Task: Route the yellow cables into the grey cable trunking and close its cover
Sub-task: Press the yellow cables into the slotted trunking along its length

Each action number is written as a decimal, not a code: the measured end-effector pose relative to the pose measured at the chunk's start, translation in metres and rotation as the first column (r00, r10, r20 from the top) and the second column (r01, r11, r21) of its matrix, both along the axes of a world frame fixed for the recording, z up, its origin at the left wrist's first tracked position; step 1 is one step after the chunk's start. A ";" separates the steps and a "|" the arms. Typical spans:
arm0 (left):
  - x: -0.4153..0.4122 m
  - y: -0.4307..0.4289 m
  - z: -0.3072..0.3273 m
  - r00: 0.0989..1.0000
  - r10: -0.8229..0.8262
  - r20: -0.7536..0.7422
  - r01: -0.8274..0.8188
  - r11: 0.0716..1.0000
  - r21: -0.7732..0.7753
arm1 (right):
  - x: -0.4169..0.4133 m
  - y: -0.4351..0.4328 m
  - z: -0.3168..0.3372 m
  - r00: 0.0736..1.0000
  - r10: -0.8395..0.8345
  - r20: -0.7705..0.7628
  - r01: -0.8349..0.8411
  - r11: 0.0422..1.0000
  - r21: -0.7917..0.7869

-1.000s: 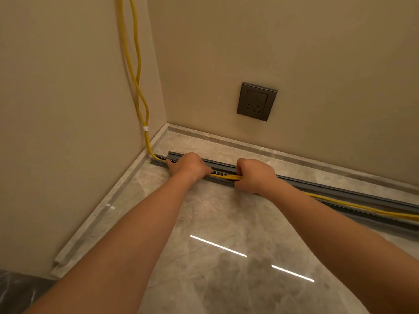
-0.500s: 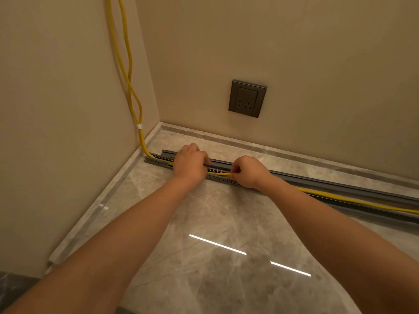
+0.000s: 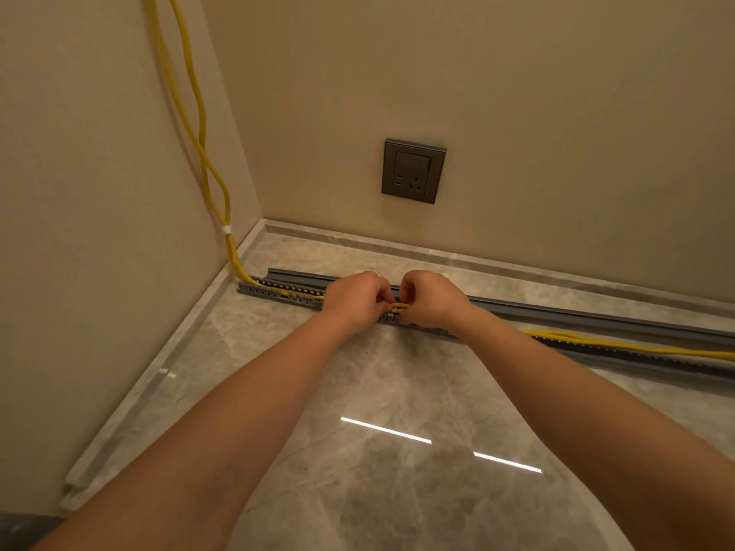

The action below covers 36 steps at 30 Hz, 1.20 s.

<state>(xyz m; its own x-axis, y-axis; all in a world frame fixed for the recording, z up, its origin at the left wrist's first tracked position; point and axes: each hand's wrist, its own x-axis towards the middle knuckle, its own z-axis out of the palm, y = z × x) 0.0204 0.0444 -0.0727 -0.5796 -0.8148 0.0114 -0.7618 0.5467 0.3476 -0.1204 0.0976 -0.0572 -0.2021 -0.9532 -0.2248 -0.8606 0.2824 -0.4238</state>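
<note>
both hands down on the floor here, my left hand (image 3: 355, 298) and my right hand (image 3: 431, 298) almost knuckle to knuckle, fingers of each curled shut and pinching the yellow cables (image 3: 397, 307) over the middle of the grey cable trunking (image 3: 284, 293). the trunking lies open on the marble floor (image 3: 358, 391), running from the corner off to the right. to my left, the cables drop down the wall, past a white tie (image 3: 226, 229), and sit inside the slotted channel up to my left hand, so that stretch looks seated. to my right, different story: the cables (image 3: 636, 344) ride along the top edge of the channel and look not yet pressed in. the long grey strip (image 3: 596, 318) behind the channel i take to be the cover, lying loose and not fitted. so, maybe a third routed, the rest to tuck, then the cover to snap on. wall socket (image 3: 413, 171) above, untouched.
</note>
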 end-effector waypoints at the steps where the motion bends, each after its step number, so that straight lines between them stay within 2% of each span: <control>1: 0.000 0.000 -0.001 1.000 0.001 -0.005 -0.002 1.000 -0.006 | -0.003 0.002 0.002 0.997 0.021 -0.074 -0.021 1.000 0.008; 4: 0.000 -0.001 -0.001 1.000 0.025 -0.016 -0.025 1.000 0.008 | -0.019 0.012 0.005 0.988 -0.002 -0.152 0.001 1.000 -0.008; 13: -0.008 -0.004 0.008 0.998 0.051 0.033 -0.053 0.994 0.090 | -0.039 0.036 0.007 0.995 -0.006 -0.100 0.001 0.999 -0.048; 20: -0.009 0.004 0.009 0.996 0.080 0.028 -0.083 0.991 0.108 | -0.058 0.063 0.002 0.982 -0.023 -0.188 0.010 0.997 -0.072; 25: -0.010 0.010 0.007 0.996 0.086 0.033 -0.088 0.992 0.091 | -0.065 0.073 0.000 0.991 0.044 -0.125 -0.071 0.973 -0.219; 31: -0.013 0.018 0.011 0.994 0.091 0.068 -0.095 0.993 0.064 | -0.064 0.063 0.003 0.967 0.134 -0.218 -0.139 0.990 -0.005; 36: -0.028 0.039 0.006 0.998 0.051 0.021 -0.051 0.999 0.018 | -0.060 0.049 0.005 0.974 0.107 -0.199 -0.096 0.993 0.062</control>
<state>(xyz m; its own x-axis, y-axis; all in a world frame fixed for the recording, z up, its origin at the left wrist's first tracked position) -0.0074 0.0830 -0.0671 -0.5372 -0.8433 -0.0152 -0.7955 0.5006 0.3414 -0.1801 0.1463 -0.0519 -0.1514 -0.9591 -0.2390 -0.9520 0.2065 -0.2258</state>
